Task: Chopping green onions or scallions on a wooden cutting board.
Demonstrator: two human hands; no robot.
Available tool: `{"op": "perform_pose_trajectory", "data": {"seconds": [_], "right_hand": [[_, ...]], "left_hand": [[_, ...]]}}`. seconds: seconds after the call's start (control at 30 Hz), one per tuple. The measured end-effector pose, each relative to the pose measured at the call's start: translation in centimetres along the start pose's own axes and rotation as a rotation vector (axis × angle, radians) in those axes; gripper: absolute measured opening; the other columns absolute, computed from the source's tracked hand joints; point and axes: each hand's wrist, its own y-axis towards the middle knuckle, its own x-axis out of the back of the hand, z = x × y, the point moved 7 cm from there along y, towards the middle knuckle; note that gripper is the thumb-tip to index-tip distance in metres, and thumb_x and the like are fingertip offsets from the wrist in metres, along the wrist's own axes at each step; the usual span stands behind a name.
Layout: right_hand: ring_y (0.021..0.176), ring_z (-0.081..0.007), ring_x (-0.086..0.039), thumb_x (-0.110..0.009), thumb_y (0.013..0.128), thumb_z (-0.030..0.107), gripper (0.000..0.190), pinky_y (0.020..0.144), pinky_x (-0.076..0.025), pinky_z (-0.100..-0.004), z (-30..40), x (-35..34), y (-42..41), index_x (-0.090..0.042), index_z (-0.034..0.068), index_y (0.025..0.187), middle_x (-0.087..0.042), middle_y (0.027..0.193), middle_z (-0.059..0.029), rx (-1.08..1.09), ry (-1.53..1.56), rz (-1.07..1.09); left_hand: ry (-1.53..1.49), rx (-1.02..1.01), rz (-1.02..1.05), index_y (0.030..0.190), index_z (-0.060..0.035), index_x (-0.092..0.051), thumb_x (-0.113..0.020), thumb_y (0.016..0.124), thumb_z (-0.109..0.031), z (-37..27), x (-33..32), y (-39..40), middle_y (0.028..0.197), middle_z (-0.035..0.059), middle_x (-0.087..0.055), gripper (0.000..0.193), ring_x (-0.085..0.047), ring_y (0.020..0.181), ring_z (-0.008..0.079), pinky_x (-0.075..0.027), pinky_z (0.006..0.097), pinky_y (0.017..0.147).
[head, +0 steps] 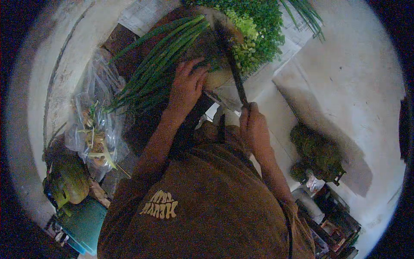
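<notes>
My right hand (255, 128) grips the handle of a long dark knife (233, 66). Its blurred blade reaches away from me across a wooden chopping board (217, 80). My left hand (189, 82) is at the board's near left side, fingers bent and slightly apart, with no thing plainly held. Just left of that hand lies a bunch of long green onions (155, 61), their cut ends toward the far side of the board. Beyond the blade is a large heap of chopped green onion (258, 39), pale pieces nearest the knife and darker green ones behind.
Printed paper (296, 40) lies under the heap, with more green onion leaves (307, 17) on it. At left are a clear plastic bag (100, 129) with plant scraps, a large green fruit or vegetable (68, 181) and a teal container (82, 220). A dark crate (336, 223) stands lower right.
</notes>
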Motion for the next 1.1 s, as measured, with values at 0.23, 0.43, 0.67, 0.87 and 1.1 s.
{"op": "perform_pose_trajectory", "data": {"seconds": [0.23,0.43,0.67,0.87,1.1], "right_hand": [[0.059,-0.0433,-0.055,-0.042,0.091,0.016,0.019,0.054,-0.043,-0.0499,0.3,1.0,1.1,-0.042,-0.003,0.091,-0.055,0.064,-0.0253,0.089,0.07,-0.106],[0.067,-0.0463,-0.054,-0.041,0.091,0.018,0.021,0.058,-0.039,-0.0515,0.6,0.6,3.0,-0.046,-0.003,0.091,-0.055,0.067,-0.0279,0.063,0.016,-0.127],[0.071,-0.0493,-0.052,-0.04,0.092,0.02,0.028,0.061,-0.039,-0.0519,4.1,2.7,4.9,-0.049,-0.006,0.089,-0.055,0.071,-0.0309,0.13,0.154,-0.141],[0.076,-0.0503,-0.052,-0.039,0.092,0.019,0.028,0.065,-0.04,-0.0522,4.3,2.3,5.7,-0.049,-0.007,0.09,-0.055,0.076,-0.0328,0.138,0.068,-0.171],[0.077,-0.0498,-0.052,-0.039,0.092,0.018,0.027,0.067,-0.04,-0.0533,4.0,1.5,5.6,-0.049,-0.007,0.089,-0.055,0.077,-0.0327,0.085,0.076,-0.155]], "left_hand": [[0.041,-0.025,0.016,0.105,-0.0094,-0.06,-0.059,0.077,-0.007,0.1,-0.4,-0.2,0.115,0.0079,-0.053,0.029,-0.047,0.105,0.0312,-0.037,0.0408,0.096],[0.089,-0.048,-0.033,0.105,-0.0099,-0.06,-0.059,0.073,-0.005,-0.3,-0.8,-0.6,0.115,0.0084,-0.053,0.033,-0.047,0.106,0.0305,-0.038,0.0406,0.094],[0.031,-0.105,0.061,0.105,-0.0084,-0.06,-0.058,0.069,-0.002,-1.5,-0.7,-0.1,0.113,0.009,-0.054,0.036,-0.049,0.104,0.0304,-0.04,0.0403,0.092],[0.033,-0.084,0.06,0.105,-0.0091,-0.06,-0.058,0.072,-0.004,-0.8,-0.9,-0.7,0.112,0.0094,-0.054,0.033,-0.049,0.103,0.0304,-0.039,0.0404,0.093],[0.093,-0.071,0.112,0.103,-0.0072,-0.06,-0.058,0.072,-0.006,-2.0,0.0,-0.6,0.113,0.0088,-0.054,0.031,-0.046,0.106,0.0302,-0.039,0.0397,0.092]]}}
